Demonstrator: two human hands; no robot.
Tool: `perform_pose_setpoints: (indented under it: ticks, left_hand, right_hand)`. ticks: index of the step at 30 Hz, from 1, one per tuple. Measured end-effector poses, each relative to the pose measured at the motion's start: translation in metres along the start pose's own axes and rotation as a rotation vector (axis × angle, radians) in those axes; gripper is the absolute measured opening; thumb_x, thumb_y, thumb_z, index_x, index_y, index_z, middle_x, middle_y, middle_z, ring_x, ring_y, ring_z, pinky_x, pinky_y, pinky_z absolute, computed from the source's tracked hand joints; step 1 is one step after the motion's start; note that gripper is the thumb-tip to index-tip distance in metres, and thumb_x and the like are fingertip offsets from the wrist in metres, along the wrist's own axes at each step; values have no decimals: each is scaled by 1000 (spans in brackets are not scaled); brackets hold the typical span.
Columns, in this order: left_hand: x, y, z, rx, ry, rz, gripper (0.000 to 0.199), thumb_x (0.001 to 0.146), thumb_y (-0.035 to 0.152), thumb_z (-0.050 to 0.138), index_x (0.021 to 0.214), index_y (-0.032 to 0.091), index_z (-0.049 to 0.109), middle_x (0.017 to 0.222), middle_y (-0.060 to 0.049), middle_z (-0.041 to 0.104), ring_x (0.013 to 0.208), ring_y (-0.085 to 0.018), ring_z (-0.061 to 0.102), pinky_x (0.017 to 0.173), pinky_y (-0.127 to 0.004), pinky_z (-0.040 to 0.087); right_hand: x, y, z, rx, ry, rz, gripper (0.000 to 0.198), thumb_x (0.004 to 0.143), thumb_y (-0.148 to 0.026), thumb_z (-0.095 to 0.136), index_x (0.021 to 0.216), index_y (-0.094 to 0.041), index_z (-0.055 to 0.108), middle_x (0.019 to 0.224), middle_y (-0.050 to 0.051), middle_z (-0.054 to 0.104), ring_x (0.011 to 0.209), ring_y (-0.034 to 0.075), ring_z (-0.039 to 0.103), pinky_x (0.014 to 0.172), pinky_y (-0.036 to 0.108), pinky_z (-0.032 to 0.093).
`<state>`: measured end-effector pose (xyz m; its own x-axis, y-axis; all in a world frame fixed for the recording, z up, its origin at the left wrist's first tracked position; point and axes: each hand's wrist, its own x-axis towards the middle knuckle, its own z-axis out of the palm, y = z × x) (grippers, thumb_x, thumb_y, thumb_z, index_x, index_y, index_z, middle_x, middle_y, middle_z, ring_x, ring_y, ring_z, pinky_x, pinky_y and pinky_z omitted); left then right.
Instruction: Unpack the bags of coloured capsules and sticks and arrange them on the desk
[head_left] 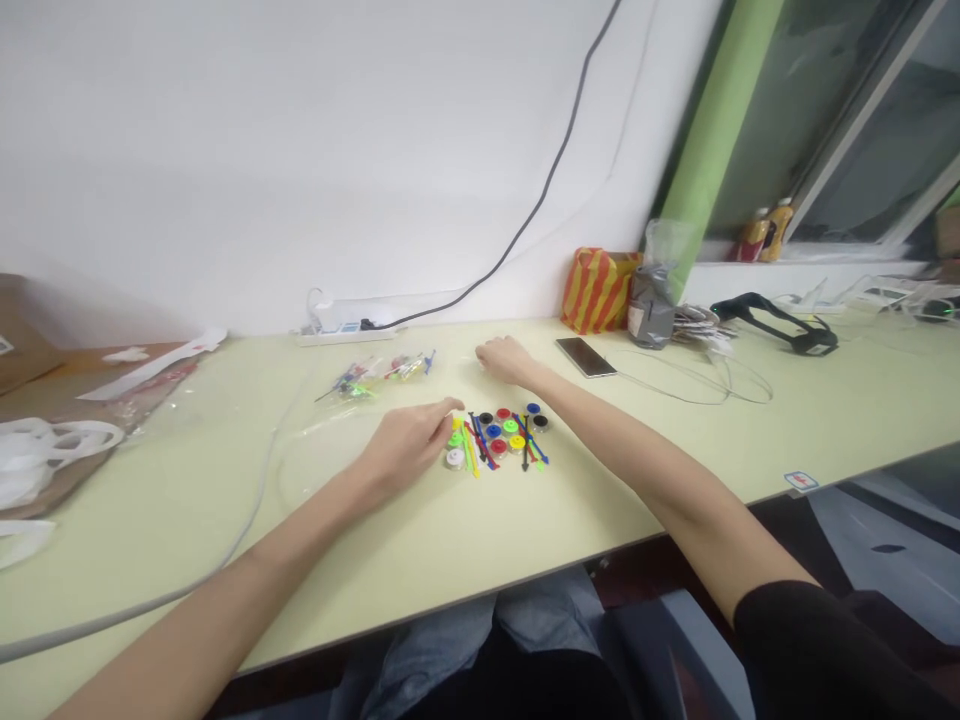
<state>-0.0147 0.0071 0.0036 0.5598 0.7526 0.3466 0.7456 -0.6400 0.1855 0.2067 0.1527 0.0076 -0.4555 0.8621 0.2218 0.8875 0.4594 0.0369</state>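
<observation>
Round coloured discs on clear bases and plastic arrows lie in a tight group on the table. Among them are a white disc (455, 458), a red disc (499, 449) and a black arrow (526, 443). At the group's left edge, my left hand (405, 445) has its index finger stretched out and its thumb beside the yellow and green discs (455, 438). Nothing shows in its grasp. Beyond the group, my right hand (504, 358) rests low over the table with its fingers curled together; whatever they hold, if anything, is hidden.
Clear plastic bags with more coloured arrows (409, 366) lie behind my left hand. A phone (585, 357) with a thin cable is at right, near a striped bag (598, 290). A power strip (349, 331) stands by the wall; a grey cable (135, 618) crosses the left side.
</observation>
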Motion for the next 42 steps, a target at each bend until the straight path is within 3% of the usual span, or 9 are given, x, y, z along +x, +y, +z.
perform_pose_setpoints:
  ticks: [2, 5, 7, 10, 18, 22, 29, 36, 42]
  left_hand:
    - [1, 0, 1, -30, 29, 12, 33, 104, 31, 33, 112, 22, 64, 96, -5, 72, 86, -21, 68, 75, -31, 45]
    - [2, 1, 2, -60, 147, -21, 30, 103, 32, 37, 121, 21, 59, 100, -5, 69, 89, -20, 66, 77, -32, 46]
    - [2, 2, 1, -61, 222, -50, 29, 102, 35, 41, 124, 21, 55, 98, -4, 66, 86, -19, 64, 74, -31, 46]
    - [2, 3, 1, -76, 261, -10, 21, 101, 35, 45, 114, 21, 55, 97, -3, 62, 85, -18, 61, 75, -31, 46]
    - [2, 8, 2, -149, 257, 51, 35, 101, 41, 51, 130, 22, 48, 99, -3, 60, 89, -18, 60, 79, -32, 47]
    - [2, 9, -1, -152, 154, 140, 22, 104, 39, 44, 108, 21, 56, 94, -3, 60, 85, -17, 59, 78, -31, 46]
    - [0, 18, 0, -142, 183, 141, 31, 102, 42, 48, 124, 20, 52, 98, -5, 65, 87, -19, 62, 78, -32, 47]
    - [2, 8, 1, -123, 273, 148, 21, 100, 40, 53, 109, 21, 56, 88, -1, 62, 78, -15, 59, 73, -29, 45]
    - [2, 5, 2, -126, 270, 143, 21, 100, 41, 55, 106, 21, 57, 87, 0, 61, 77, -14, 59, 73, -28, 45]
  right_hand:
    - [-8, 3, -6, 7, 38, 11, 27, 98, -12, 41, 117, -14, 60, 114, 20, 71, 105, 30, 65, 90, 39, 44]
    - [-31, 3, -24, 275, 181, -47, 26, 99, -15, 39, 124, -17, 47, 102, 12, 73, 91, 23, 67, 82, 33, 47]
    - [-53, -2, -40, 622, 283, -162, 16, 100, -22, 42, 116, -20, 44, 89, 5, 71, 82, 19, 67, 78, 31, 48]
    - [-84, -12, -60, 868, 324, -248, 11, 97, -30, 52, 98, -23, 44, 85, 2, 69, 79, 18, 65, 76, 30, 48]
    - [-117, -37, -62, 1284, -62, -374, 31, 94, -45, 66, 96, -21, 47, 84, 4, 71, 73, 16, 65, 69, 28, 52]
    - [-124, -47, -53, 1313, -114, -388, 29, 97, -45, 63, 97, -20, 48, 83, 4, 71, 73, 15, 66, 69, 27, 51]
    - [-131, -49, -57, 1336, -108, -394, 24, 98, -42, 61, 101, -21, 50, 82, 2, 70, 73, 15, 66, 65, 25, 49]
    - [-130, -30, -65, 792, -13, -293, 9, 93, -21, 65, 100, -17, 62, 85, 3, 71, 73, 14, 60, 68, 25, 43]
    - [-131, 4, -71, 603, -314, -251, 6, 81, -16, 70, 83, -13, 75, 72, 2, 69, 63, 13, 56, 57, 23, 39]
